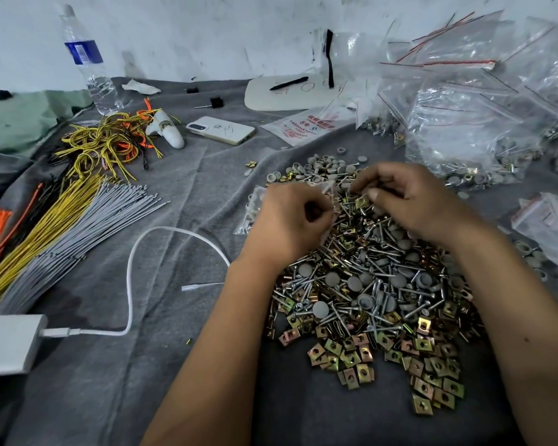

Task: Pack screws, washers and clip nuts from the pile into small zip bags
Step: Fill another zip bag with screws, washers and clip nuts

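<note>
From my head view, my left hand (pixel 290 220) pinches a small zip bag (pixel 255 207), mouth toward my right hand (pixel 409 201), whose fingers hold a clip nut (pixel 363 201) above the pile (pixel 368 291) mid-surface. Filled bags (pixel 471 140) crowd the far right corner.

A grey cloth (pixel 161 194), creased in long folds, covers the surface from the near edge to the far wall. That wall (pixel 187 30) is whitewashed and scuffed with grey smears and dark marks. At the far left lies a pale green fabric (pixel 16 117). The light is even and soft, casting only faint shadows.
</note>
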Motion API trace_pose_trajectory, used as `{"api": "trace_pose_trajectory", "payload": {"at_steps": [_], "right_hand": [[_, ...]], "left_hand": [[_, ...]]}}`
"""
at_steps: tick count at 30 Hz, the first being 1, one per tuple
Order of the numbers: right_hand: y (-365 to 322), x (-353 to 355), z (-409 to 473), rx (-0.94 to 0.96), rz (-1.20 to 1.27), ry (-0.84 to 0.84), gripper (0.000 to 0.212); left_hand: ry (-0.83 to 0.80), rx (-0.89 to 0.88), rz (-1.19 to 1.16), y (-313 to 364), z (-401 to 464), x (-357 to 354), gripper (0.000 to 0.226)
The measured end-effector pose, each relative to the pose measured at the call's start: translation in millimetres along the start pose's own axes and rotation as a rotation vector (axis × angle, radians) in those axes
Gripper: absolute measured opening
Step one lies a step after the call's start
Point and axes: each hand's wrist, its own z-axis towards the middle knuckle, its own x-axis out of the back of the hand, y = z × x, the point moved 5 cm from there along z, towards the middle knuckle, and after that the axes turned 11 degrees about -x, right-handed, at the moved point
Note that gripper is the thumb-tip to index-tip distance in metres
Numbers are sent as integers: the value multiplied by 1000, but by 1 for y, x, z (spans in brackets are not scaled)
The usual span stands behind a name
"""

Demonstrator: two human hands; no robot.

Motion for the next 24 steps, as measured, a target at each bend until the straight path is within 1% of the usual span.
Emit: {"api": "trace_pose_trajectory", "payload": {"at_steps": [2, 4, 6, 8, 10, 12, 13, 15, 16, 19, 22, 24], "right_hand": [[8, 13, 1, -50, -26, 159, 21], [16, 20, 4, -95, -131, 282, 19], [20, 22, 5, -129, -223, 317, 19], [18, 25, 3, -106, -268, 326, 18], [11, 25, 1, -54, -334, 289, 11], [8, 19, 0, -65, -410, 151, 10], [8, 15, 1, -99, -444, 75, 15], [8, 8, 2, -176, -534, -3, 24], [6, 6, 3, -201, -588, -9, 26], [-3, -1, 8, -252, -741, -2, 27], [-8, -8, 13, -276, -851, -26, 29], [-10, -13, 14, -277, -875, -41, 34]], "left_hand": [[142, 102, -71, -8, -3, 6, 10], [233, 184, -131, -12, -4, 10, 11], [272, 248, -177, -15, -4, 9, 11], [301, 281, -208, -17, -5, 10, 9], [326, 302, -224, -18, -7, 11, 18], [328, 363, -265, -20, -8, 9, 29], [324, 404, -285, -21, -9, 8, 30], [308, 468, -329, -25, -9, 5, 21], [298, 492, -359, -28, -10, 3, 17], [281, 562, -440, -35, -13, -1, 17], [303, 603, -428, -41, -13, -1, 19], [325, 619, -437, -43, -13, 0, 18]]}}
